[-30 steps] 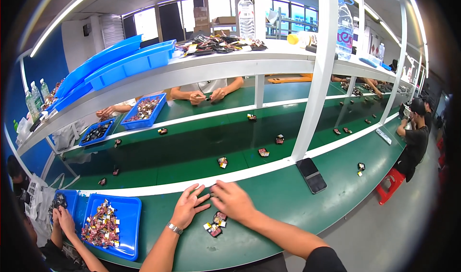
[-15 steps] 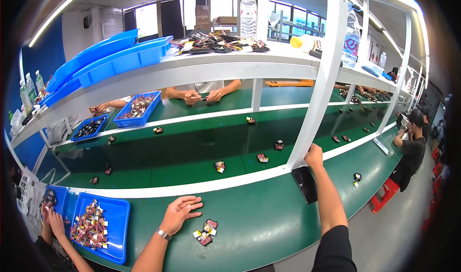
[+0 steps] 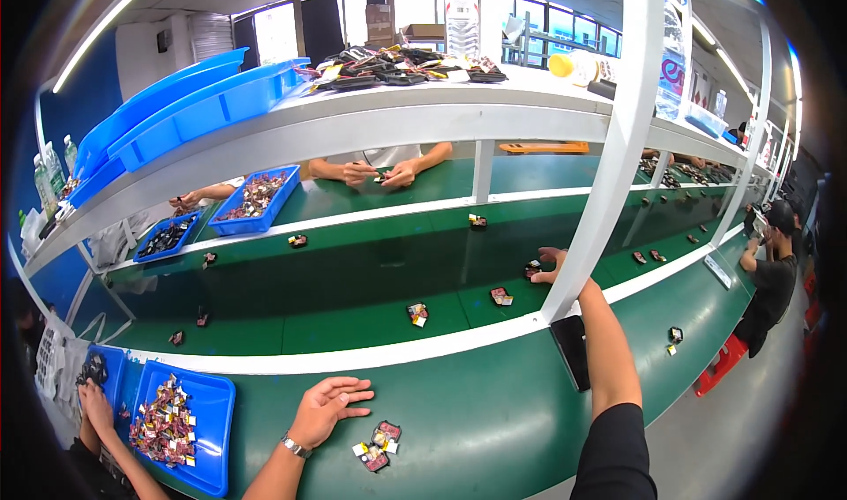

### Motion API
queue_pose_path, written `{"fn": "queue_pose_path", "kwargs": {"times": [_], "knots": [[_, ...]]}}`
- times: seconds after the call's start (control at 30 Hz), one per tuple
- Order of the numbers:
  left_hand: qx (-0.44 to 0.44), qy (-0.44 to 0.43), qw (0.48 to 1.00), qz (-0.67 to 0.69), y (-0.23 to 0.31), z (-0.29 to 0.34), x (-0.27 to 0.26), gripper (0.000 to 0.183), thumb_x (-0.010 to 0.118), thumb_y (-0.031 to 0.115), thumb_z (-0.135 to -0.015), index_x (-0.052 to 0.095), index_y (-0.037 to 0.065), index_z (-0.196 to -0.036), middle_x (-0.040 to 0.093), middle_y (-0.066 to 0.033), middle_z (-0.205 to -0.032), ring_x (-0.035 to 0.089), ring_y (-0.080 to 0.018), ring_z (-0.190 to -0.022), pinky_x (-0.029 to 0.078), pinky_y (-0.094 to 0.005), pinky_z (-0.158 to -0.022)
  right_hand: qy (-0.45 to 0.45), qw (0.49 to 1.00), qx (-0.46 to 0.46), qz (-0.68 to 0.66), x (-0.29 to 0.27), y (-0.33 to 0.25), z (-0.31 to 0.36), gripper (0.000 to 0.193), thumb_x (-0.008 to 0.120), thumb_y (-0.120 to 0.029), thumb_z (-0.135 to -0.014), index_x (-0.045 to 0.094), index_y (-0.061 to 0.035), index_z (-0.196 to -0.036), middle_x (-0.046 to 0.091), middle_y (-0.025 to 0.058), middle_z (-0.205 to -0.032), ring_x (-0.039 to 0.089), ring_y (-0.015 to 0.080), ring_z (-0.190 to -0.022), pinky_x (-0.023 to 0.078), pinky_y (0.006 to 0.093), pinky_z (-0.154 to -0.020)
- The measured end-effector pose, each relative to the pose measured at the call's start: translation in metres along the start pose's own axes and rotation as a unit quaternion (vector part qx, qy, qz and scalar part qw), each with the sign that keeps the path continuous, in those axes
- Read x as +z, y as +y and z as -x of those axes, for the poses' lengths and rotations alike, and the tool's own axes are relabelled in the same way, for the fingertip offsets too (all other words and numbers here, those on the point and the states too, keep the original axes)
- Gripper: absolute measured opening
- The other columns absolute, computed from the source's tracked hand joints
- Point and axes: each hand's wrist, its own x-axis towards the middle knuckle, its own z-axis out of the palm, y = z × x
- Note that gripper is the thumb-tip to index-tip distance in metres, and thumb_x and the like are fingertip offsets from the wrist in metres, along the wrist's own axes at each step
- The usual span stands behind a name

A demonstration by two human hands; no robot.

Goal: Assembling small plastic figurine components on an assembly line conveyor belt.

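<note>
My left hand (image 3: 328, 409), with a metal watch at the wrist, hovers over the green table with fingers stretched out and nothing in them. Beside it lie two small black components (image 3: 379, 445) with reddish middles and white and yellow tabs, touching each other. My right hand (image 3: 551, 266) reaches past the white post onto the green belt. Its thumb and fingers are apart around a similar dark component (image 3: 533, 270), partly hidden by the hand; a firm grip is not visible. Another such component (image 3: 501, 297) lies on the belt near that hand.
A white post (image 3: 609, 156) rises close to my right forearm, with a black phone-like slab (image 3: 572, 350) under it. A blue tray (image 3: 228, 429) of components stands left, near a co-worker's hands (image 3: 95, 407). A white shelf (image 3: 371, 120) spans above the belt. Other people sit opposite and right.
My right hand has moved from beside the post's foot forward onto the belt, its fingers opening around a component. My left hand has barely moved. The view has shifted slightly.
</note>
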Motion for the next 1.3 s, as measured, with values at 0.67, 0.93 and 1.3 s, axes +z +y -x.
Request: {"fn": "queue_pose_path", "kwargs": {"times": [0.67, 0.93, 1.3], "knots": [[0.005, -0.015, 0.999, -0.031, -0.004, -0.002, -0.004, 0.030, 0.049, 0.005, -0.096, 0.052, -0.005, -0.124, 0.061, -0.0216, -0.121, 0.064, -0.0272, -0.107, 0.056, -0.0381, -0.089, 0.139, 0.986, -0.021, 0.089, -0.082, -0.043, 0.173, 0.064, 0.086, -0.016, -0.059, 0.060, -0.0048, -0.116, 0.063, 0.0098, -0.096, 0.058, 0.0280, -0.096, 0.047, 0.0388, -0.088], [-0.023, -0.082, 0.989, -0.119, 0.001, 0.006, 0.009, 0.031, 0.048, 0.013, -0.099, 0.056, -0.007, -0.123, 0.065, -0.0197, -0.112, 0.065, -0.0190, -0.089, 0.056, -0.0306, -0.077, -0.089, 0.967, -0.237, -0.016, 0.016, -0.200, 0.229, 0.064, 0.087, -0.027, -0.066, 0.061, -0.0086, -0.122, 0.064, 0.0083, -0.108, 0.057, 0.0270, -0.101, 0.048, 0.0377, -0.088], [0.005, -0.066, 0.996, 0.052, 0.002, 0.002, -0.011, 0.031, 0.051, 0.017, -0.100, 0.057, -0.002, -0.123, 0.064, -0.0077, -0.105, 0.061, -0.0141, -0.092, 0.051, -0.0279, -0.076, -0.106, 0.911, -0.385, -0.105, 0.120, -0.300, 0.181, 0.066, 0.080, -0.014, -0.072, 0.051, -0.0066, -0.132, 0.060, 0.0099, -0.116, 0.053, 0.0268, -0.112, 0.047, 0.0384, -0.095]]}}
